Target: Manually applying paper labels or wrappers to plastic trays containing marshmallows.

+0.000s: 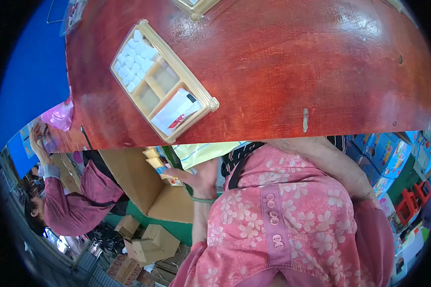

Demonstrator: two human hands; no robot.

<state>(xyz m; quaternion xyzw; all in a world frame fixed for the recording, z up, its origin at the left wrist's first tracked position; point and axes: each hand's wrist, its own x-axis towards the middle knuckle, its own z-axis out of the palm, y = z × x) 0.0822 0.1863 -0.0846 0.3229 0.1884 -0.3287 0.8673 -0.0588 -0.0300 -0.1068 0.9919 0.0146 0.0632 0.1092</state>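
Below the table edge, my left hand (201,179) is beside an open cardboard carton (134,179). Its visible fingers stretch left and reach small yellow-and-white packets (158,165) at the carton's side; I see nothing gripped in them. Next to that hand lies a pale yellow sheet or bag (206,152) with blue lines. My right forearm (321,155) crosses in front of my body, and the table edge hides the fingers of that hand. On the table, a cream compartment tray (196,86) holds rounded white pieces (135,60) and a white printed packet (175,112); two compartments look empty.
The red-brown table (282,62) has its edge just above my hands. Part of another tray (196,9) shows at the far side. A person (74,205) works at the left near a pink bag (60,115). Blue boxes (385,153) are stacked at the right; cartons (153,244) lie below left.
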